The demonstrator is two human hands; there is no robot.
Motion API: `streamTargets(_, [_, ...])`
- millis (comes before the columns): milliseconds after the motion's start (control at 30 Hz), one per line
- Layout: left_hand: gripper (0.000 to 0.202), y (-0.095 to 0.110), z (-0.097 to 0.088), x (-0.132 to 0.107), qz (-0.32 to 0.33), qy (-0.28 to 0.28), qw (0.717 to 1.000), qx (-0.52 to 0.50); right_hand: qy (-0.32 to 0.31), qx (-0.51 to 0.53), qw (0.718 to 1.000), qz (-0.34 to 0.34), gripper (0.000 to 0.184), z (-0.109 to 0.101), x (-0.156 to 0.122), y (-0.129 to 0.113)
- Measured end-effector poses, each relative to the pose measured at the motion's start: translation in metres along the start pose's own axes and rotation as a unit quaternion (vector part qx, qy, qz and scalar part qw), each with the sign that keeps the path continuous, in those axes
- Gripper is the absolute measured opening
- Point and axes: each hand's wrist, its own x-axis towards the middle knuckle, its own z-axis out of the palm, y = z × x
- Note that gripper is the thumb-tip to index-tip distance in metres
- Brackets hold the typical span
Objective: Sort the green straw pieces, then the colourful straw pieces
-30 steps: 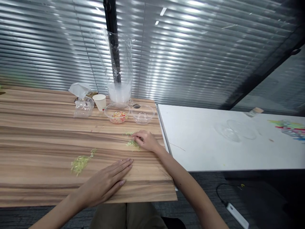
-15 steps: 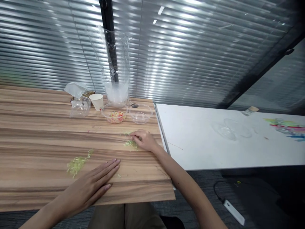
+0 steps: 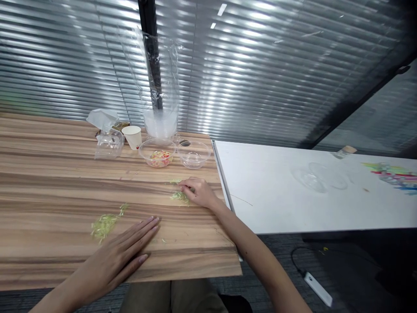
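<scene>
My left hand point(image 3: 125, 250) lies flat on the wooden table point(image 3: 48, 182), fingers stretched out, holding nothing. A loose heap of thin green strips point(image 3: 104, 224) lies just left of its fingertips. My right hand point(image 3: 198, 191) rests near the table's right edge with fingers curled and pinched over a second small clump of green strips point(image 3: 179, 196). Behind it stand a clear bowl with colourful bits point(image 3: 158, 153) and an empty clear bowl point(image 3: 194, 154).
At the back stand a paper cup point(image 3: 133, 136), a clear plastic box point(image 3: 109, 144) and a tall bag of stacked clear bowls point(image 3: 160, 87). A white table point(image 3: 293, 204) adjoins on the right with clear lids point(image 3: 317, 176) and coloured strips point(image 3: 394, 176). A power strip point(image 3: 317, 288) lies on the floor.
My left hand has slid back and to the left across the table, staying flat. My right hand has stayed on the small green clump.
</scene>
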Motion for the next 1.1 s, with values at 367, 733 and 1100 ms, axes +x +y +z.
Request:
streamTargets(367, [0.061, 0.003, 0.0007, -0.0023, -0.017, 0.015, 0.999, 0.03, -0.006, -0.004, 1.0, 0.009, 0.024, -0.0017, -0.0004, -0.0002])
streamTargets(733, [0.059, -0.0007, 0.0018, -0.006, -0.023, 0.028, 0.997, 0.073, 0.021, -0.004, 1.0, -0.01, 0.023, -0.001, -0.0003, 0.0003])
streamTargets(1100, [0.062, -0.0019, 0.004, -0.0062, -0.028, 0.028, 0.996, 0.08, 0.011, -0.008, 1.0, -0.012, 0.023, 0.0004, -0.0008, 0.0022])
